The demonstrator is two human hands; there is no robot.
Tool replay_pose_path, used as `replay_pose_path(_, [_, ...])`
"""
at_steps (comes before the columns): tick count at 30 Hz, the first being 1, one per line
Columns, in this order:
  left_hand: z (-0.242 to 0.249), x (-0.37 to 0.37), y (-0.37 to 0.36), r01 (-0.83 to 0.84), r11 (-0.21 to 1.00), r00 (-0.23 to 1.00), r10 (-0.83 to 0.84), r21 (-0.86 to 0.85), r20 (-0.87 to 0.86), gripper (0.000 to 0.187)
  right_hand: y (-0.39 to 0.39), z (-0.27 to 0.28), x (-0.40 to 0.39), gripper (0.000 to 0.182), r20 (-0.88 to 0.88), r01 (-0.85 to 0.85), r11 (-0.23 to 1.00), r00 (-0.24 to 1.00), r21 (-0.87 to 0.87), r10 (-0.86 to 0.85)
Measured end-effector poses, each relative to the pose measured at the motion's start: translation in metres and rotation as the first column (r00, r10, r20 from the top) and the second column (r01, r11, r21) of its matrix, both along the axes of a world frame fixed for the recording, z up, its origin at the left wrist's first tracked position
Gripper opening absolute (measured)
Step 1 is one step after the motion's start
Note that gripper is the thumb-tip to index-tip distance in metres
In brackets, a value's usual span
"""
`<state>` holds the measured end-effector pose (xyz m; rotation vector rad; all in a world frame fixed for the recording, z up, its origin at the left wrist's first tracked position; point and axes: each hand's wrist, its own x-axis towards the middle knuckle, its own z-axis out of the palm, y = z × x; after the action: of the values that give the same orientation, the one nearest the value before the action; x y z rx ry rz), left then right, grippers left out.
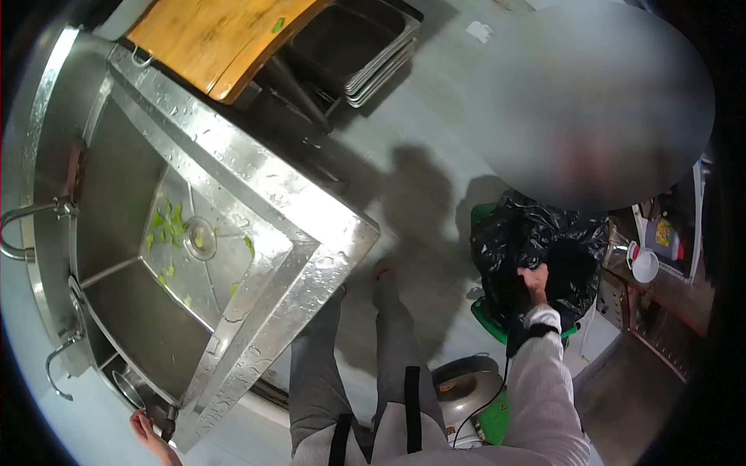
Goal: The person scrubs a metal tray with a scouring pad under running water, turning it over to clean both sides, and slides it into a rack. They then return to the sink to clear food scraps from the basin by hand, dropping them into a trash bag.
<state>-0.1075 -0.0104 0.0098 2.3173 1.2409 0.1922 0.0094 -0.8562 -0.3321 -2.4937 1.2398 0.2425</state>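
Observation:
My right hand reaches over the black trash bag that lines a green bin. Its fingers are closed at the bag's opening; what they hold, if anything, is hidden. At the lower left, my left hand is beside the corner of the steel sink, just below a round metal container. The fingers of that hand look stretched out, and no object shows in them. Green leaves lie around the drain on the wet sink bottom.
Two taps stand along the sink's left side. A wooden board and stacked metal trays are at the top. A shelf with bottles is at right. A blurred oval covers the upper right.

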Motion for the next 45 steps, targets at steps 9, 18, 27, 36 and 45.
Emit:
replay_pose_path(9, [-0.007, 0.011, -0.014, 0.065, 0.997, 0.994, -0.061, -0.045, 0.086, 0.011, 0.105, -0.001, 0.065, 0.044, -0.009, -0.224, 0.964, 0.974, 0.142, 0.228])
replay_pose_path(18, [0.012, 0.023, -0.021, 0.169, 0.979, 0.985, -0.172, -0.115, -0.016, 0.014, 0.256, 0.181, 0.169, 0.068, -0.009, -0.524, 0.767, 0.824, 0.371, 0.567])
replay_pose_path(27, [0.016, 0.039, -0.011, 0.121, 0.958, 0.975, -0.065, -0.26, 0.213, 0.02, 0.639, 0.337, 0.259, 0.065, 0.364, -0.957, -0.205, -0.119, 0.206, 0.924])
replay_pose_path(36, [0.018, 0.018, -0.008, -0.086, 0.955, 0.979, 0.134, -0.284, 0.153, 0.02, 0.845, 0.082, 0.31, 0.126, -0.053, -0.817, -0.567, -0.574, 0.103, 0.817])
replay_pose_path(45, [0.012, 0.002, -0.023, -0.364, 0.806, 0.834, 0.505, -0.467, 0.222, 0.017, 0.8, 0.017, 0.258, 0.069, -0.036, -0.713, -0.701, -0.7, -0.002, 0.713])
